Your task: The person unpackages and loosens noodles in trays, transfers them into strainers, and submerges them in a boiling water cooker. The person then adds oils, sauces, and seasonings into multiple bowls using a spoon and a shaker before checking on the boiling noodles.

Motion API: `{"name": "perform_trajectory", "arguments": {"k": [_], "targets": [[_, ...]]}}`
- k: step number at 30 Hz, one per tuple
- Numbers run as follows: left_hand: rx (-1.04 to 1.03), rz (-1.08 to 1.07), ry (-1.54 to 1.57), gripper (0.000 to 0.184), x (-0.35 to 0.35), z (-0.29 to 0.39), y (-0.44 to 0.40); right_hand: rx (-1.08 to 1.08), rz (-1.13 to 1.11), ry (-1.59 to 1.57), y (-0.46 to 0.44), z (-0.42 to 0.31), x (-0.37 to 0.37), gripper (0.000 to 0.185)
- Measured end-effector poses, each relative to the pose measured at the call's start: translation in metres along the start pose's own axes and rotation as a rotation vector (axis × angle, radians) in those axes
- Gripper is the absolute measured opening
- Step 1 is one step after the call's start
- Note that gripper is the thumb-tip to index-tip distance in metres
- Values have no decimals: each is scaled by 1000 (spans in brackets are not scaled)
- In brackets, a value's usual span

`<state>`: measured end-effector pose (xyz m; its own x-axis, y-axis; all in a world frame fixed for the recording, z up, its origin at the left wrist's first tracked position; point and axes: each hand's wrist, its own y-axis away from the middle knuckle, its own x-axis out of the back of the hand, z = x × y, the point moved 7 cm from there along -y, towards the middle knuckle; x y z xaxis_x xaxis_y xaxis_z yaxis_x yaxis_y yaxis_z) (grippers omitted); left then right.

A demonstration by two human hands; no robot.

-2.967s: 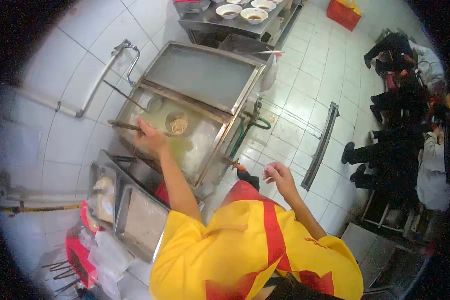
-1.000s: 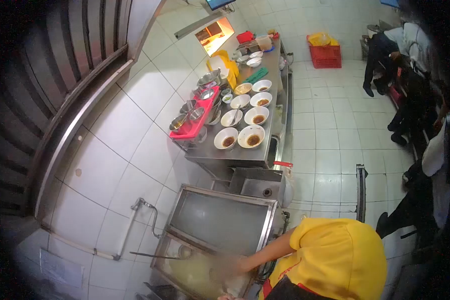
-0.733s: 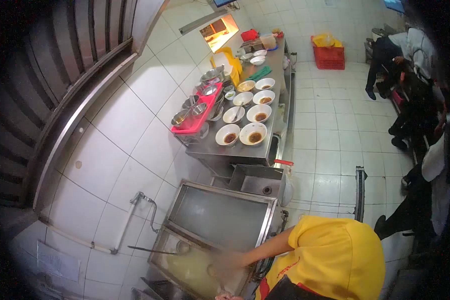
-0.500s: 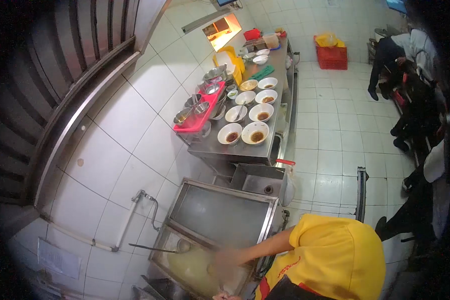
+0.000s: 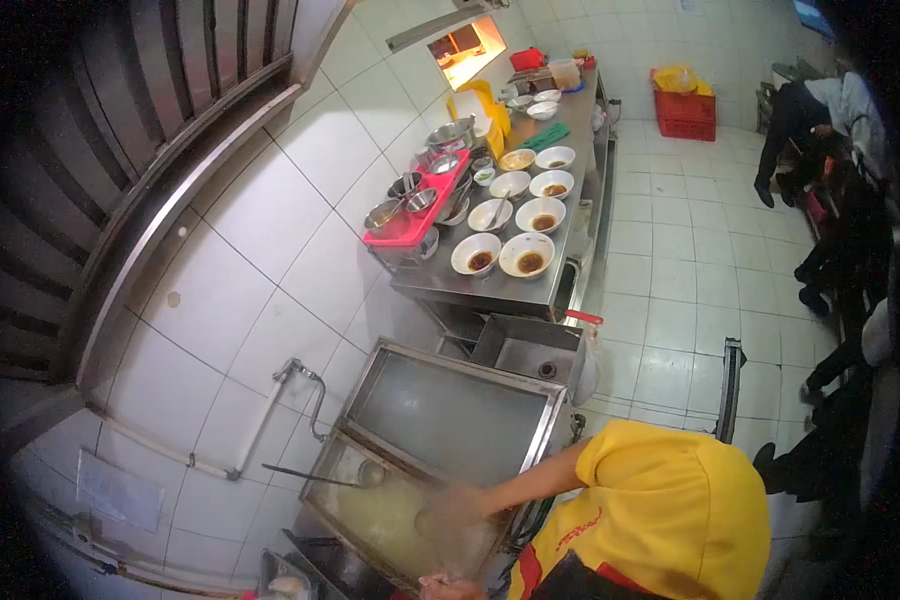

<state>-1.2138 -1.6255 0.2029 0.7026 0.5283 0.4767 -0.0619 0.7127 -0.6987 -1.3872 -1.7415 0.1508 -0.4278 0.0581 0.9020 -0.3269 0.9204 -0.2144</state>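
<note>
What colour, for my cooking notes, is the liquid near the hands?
The liquid is cloudy pale yellow; head view.

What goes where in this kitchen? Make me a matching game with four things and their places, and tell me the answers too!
Things
1. Ladle
2. White bowls
3. Red crate
4. Tap

Places
A. on the tiled floor
B. joined to a white pipe
C. in the metal tank
D. on the metal table

Right pairs: 1-C, 2-D, 3-A, 4-B
</note>
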Motion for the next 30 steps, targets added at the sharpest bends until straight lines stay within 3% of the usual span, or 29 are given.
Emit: {"name": "perform_trajectory", "arguments": {"k": [3,6,8,9,11,12,14,16,17,18,19,20,21,22,23,24,25,27,28,30], "targets": [[-13,15,-22,24,2,-1,0,51,53,8,-8,-2,-18,16],[-8,36,-44,24,0,1,2,65,-167,74,-11,9,-34,17],[-18,47,-66,23,0,2,3,462,796,-111,27,-26,16,25],[-28,59,-83,23,2,2,4,461,794,-116,23,-22,14,25],[-47,83,-129,23,4,2,5,-128,-168,-55,-5,-5,16,14],[-59,105,-159,23,3,2,5,-125,-180,-55,0,-9,20,14],[-193,219,-307,23,3,10,2,90,-1,112,18,-32,30,10],[-350,363,-518,23,1,21,-2,337,398,-65,35,-15,-4,13],[-362,111,-410,14,0,5,1,207,174,-17,28,-18,7,11],[-50,158,-345,14,-5,-11,-1,100,-62,46,15,-16,35,9],[-118,172,-359,15,3,21,-16,-14,-63,132,16,-16,35,10],[-308,304,-371,19,6,34,-12,93,4,219,26,-28,37,12],[-36,167,-386,25,0,18,-15,55,-118,341,30,-30,17,11],[-85,303,-354,19,11,45,-30,117,-169,253,36,-26,-6,10],[-155,437,-322,23,20,66,-47,-12,-84,230,34,-27,30,9],[-62,293,-84,27,18,52,-55,-77,-10,191,26,-20,46,10],[-101,297,-78,30,22,53,-53,-62,-69,195,19,-22,44,12],[126,127,187,30,16,36,-42,-25,-161,192,24,-28,37,13],[157,129,167,30,17,36,-41,17,-266,173,27,-32,28,14],[-198,384,-192,37,32,68,-43,53,-366,163,29,-40,32,15]]}}
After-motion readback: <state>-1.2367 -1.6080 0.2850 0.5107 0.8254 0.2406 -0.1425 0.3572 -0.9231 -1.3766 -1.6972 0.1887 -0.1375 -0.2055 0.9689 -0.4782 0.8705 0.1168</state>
